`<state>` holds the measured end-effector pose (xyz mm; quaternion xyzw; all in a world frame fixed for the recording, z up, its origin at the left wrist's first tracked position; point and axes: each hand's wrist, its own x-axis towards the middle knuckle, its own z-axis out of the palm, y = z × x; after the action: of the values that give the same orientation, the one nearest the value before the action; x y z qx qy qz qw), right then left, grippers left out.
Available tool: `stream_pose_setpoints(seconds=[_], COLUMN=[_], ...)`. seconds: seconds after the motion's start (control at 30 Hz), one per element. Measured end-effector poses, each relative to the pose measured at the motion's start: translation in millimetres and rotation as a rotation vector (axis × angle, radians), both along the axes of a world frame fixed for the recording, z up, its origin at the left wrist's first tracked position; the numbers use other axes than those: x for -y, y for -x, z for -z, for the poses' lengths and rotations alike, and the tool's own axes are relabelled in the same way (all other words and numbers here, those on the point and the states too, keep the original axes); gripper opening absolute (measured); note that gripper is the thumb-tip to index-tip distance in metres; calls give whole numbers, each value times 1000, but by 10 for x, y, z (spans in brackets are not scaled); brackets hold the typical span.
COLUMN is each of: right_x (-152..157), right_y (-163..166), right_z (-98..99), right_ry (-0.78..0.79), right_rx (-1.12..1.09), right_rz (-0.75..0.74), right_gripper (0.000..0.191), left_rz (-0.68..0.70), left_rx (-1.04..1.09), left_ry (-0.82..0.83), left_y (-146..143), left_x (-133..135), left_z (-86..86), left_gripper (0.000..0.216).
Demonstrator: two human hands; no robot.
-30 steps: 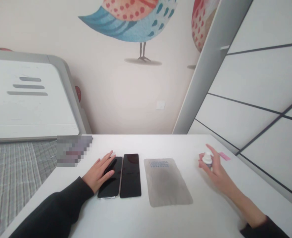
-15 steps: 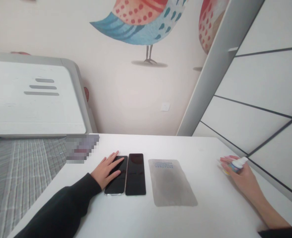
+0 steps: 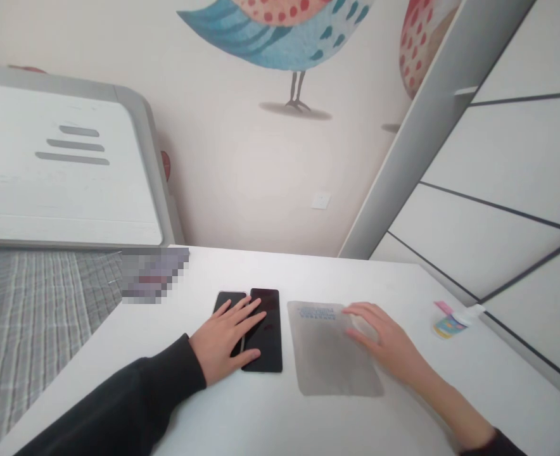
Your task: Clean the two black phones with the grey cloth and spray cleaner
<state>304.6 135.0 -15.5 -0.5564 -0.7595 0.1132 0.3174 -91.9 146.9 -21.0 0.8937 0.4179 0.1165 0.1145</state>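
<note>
As judged, phones and cloth are being attended to at once, and steadiness is being asked for. The left phone (image 3: pixel 229 297) and the right phone (image 3: pixel 270 342) are being borne side by side by the bench (image 3: pixel 242 418); they are being best served by a light, even palm, so that neither is being pressed hard or nudged askew. For the grey cloth (image 3: pixel 334 361), being laid out flat just to the right of them, a pinch close to the edge is being favoured, so that bunching is being avoided.

The left grip (image 3: pixel 222 343) is being held palm down with fingers spread wide, nothing being grasped; both phones are being partly covered, the thumb being rested on the right phone. The right grip (image 3: pixel 390 343) is being held at the cloth's upper right edge, thumb and fingers being kept moderately parted; whether the cloth is being touched cannot be told. Well apart on the right, a small bottle (image 3: pixel 452 326) is being carried by the bench, just beside a pink slip (image 3: pixel 443 307).
</note>
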Motion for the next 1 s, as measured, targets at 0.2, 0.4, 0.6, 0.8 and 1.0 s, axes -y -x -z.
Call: stream_pose_setpoints(seconds=[0.2,0.4,0.6,0.8,1.0], right_x=[-486,-444,-215,127,169], right_y=[389,359,389,910,1105], right_z=[111,-41,-267,-185,-148], right_ry=[136,127,-269,-340,-194], right_rx=[56,20,-117,46,262], right_rz=[-206,-210,279,-71,-525], right_gripper=[73,57,45,42,49], left_rz=[70,96,105,-33,-153], left_rx=[14,35,-19,61,48], left_ry=[127,37,-91,-122,-74], left_y=[43,63,-131,-307,-373], left_x=[60,193,394,476,611], left_z=[-109,-175,-191,-204,-158], left_gripper=[70,69,59,48,99])
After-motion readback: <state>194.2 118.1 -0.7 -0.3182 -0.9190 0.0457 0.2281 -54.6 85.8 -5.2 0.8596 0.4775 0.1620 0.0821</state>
